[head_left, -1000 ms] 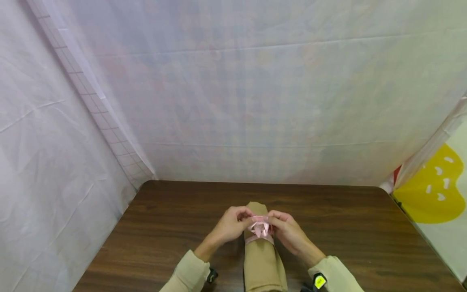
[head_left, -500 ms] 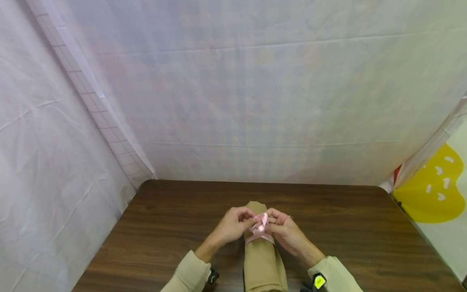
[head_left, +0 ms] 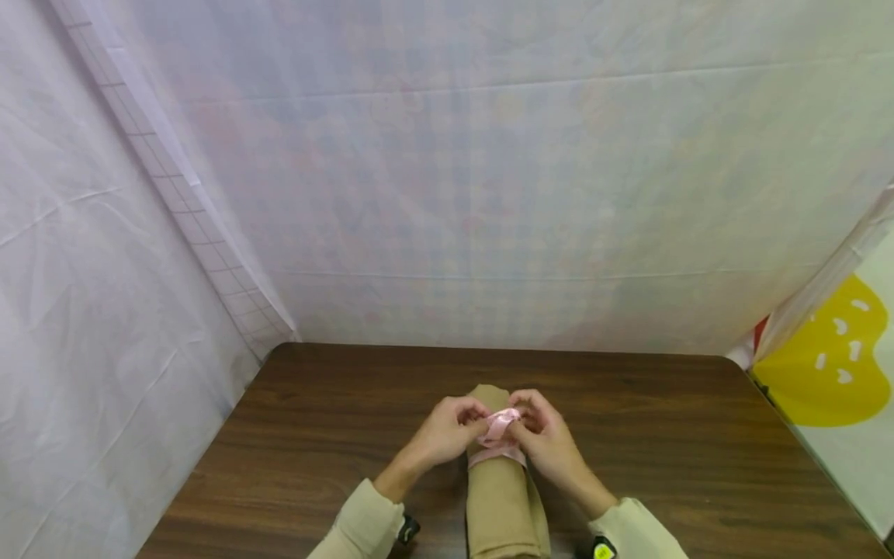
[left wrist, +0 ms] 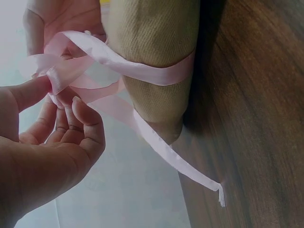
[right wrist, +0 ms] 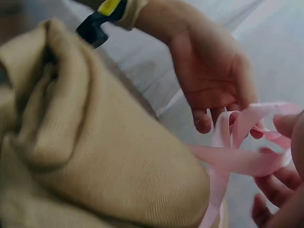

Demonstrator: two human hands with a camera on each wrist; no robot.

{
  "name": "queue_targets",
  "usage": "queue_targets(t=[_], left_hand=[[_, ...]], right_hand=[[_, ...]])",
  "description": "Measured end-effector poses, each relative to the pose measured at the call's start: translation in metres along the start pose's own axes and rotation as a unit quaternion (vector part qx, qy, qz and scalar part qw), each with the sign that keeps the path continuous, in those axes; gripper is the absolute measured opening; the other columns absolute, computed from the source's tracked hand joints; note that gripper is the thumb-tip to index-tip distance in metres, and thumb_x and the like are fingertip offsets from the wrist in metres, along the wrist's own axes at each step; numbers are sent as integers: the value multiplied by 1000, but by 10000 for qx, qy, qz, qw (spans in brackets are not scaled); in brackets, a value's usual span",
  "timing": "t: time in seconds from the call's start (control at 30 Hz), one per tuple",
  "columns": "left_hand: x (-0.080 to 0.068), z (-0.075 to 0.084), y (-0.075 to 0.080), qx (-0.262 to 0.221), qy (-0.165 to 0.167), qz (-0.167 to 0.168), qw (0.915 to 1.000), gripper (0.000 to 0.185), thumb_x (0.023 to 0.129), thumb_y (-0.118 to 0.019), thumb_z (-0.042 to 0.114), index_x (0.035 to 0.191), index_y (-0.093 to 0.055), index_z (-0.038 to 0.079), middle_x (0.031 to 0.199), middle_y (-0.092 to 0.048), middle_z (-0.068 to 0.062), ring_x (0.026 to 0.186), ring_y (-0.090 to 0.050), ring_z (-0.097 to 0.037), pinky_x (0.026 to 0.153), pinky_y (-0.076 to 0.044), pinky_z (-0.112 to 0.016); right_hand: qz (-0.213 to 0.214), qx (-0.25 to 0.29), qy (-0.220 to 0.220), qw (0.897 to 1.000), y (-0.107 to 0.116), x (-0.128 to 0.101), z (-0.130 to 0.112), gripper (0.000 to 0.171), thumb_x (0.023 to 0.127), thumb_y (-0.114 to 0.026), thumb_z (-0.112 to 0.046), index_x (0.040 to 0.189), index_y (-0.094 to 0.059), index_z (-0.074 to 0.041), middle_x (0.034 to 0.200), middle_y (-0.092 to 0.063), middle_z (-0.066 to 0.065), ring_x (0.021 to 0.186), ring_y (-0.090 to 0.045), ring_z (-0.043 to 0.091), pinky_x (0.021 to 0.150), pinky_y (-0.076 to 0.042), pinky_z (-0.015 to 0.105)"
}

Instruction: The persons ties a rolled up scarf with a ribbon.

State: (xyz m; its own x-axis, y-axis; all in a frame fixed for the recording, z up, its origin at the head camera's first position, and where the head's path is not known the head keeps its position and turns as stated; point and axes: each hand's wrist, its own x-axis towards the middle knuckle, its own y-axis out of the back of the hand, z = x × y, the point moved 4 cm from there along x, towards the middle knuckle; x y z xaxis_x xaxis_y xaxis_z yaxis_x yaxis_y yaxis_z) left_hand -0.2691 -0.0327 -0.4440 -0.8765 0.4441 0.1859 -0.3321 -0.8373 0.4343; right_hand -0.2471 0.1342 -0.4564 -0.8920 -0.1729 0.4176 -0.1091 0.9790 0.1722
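A rolled tan cloth (head_left: 499,505) lies lengthwise in front of me. Pink satin ribbon (head_left: 500,425) is wrapped around it and loops up between my hands above the roll's far part. My left hand (head_left: 447,432) pinches a fold of ribbon between thumb and fingers, seen close in the left wrist view. On the other side, my right hand (head_left: 555,446) has its thumb and fingers on another ribbon loop, partly cut off in the right wrist view. One frayed ribbon tail (left wrist: 190,171) hangs down past the roll's end. The crossing of the loops is partly hidden by fingers.
The dark wood-grain table (head_left: 335,404) carries the roll. Pale sheeting (head_left: 447,194) hangs behind and to the left. A yellow printed shape (head_left: 831,357) is at the right. Dark straps with a yellow-faced device (head_left: 602,550) sit near the cuffs.
My right hand has shifted its fingers on the ribbon, its forearm moving slightly inward. The ribbon loops have changed shape, now slanting toward the right hand. My left hand stays nearly still.
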Motion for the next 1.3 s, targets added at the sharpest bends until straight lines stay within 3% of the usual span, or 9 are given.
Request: queue_targets(t=[0.13,0.23,0.33,0.5,0.67,0.77,0.9,1.13,1.3], left_hand=[[0,-2,-1,-63,75,-3,10000,8,92,-68,11,91,-71,3,79,-67,-6,67,-55,-5,58,-44,-18],[0,-3,-1,-38,86,-9,10000,9,92,-69,11,91,-72,3,79,-68,-7,67,-56,-5,58,-44,-18],[1,-4,0,59,90,2,9999,8,92,-68,11,91,-72,4,80,-69,-5,68,-57,-5,59,-46,-19],[2,-4,2,188,120,19,9997,8,92,-67,11,92,-72,4,81,-69,-3,69,-58,-5,60,-47,-20],[3,-5,3,231,127,71,9996,8,92,-68,12,91,-72,5,82,-69,-2,71,-58,-6,61,-47,-20],[2,-3,3,219,89,88,9997,8,92,-68,12,91,-72,5,82,-69,-2,71,-58,-5,61,-47,-20],[1,-1,4,158,44,64,9998,8,92,-68,11,91,-72,5,82,-69,-3,72,-58,-5,63,-47,-20],[0,-1,6,245,72,75,9996,7,92,-67,12,91,-72,6,81,-67,0,74,-57,-6,65,-47,-21],[1,0,6,352,22,72,9994,7,92,-67,12,91,-72,7,82,-68,0,74,-57,-6,66,-47,-21]], right_hand=[[750,-1207,601,9880,2,-3,-23,32,76,-63,20,101,-67,1,89,-60,10,77,-52,8,61,-48,24],[866,-1490,798,9818,5,-3,-33,31,72,-64,23,93,-71,2,84,-57,11,75,-51,9,60,-49,23],[766,-1532,779,9821,10,-3,-27,28,74,-66,21,90,-72,0,76,-59,7,68,-50,6,56,-47,22],[306,-1215,604,9903,19,1,-10,20,81,-69,13,93,-72,-2,75,-68,7,66,-56,0,57,-49,22],[-217,-104,106,9997,24,3,-4,16,88,-61,9,103,-68,9,93,-73,15,85,-66,3,74,-54,22],[-269,634,-397,9968,24,3,-3,21,91,-55,7,107,-62,18,96,-74,9,90,-66,5,79,-53,23],[-134,1116,-886,9897,22,4,-3,26,92,-61,1,106,-55,21,88,-71,-2,85,-66,9,79,-52,24],[198,1257,-1059,9862,21,6,-2,25,80,-67,13,96,-48,13,81,-56,0,71,-58,8,64,-50,20],[87,365,-896,9953,23,5,-4,26,75,-65,17,97,-50,14,77,-50,2,65,-55,8,56,-48,21]])
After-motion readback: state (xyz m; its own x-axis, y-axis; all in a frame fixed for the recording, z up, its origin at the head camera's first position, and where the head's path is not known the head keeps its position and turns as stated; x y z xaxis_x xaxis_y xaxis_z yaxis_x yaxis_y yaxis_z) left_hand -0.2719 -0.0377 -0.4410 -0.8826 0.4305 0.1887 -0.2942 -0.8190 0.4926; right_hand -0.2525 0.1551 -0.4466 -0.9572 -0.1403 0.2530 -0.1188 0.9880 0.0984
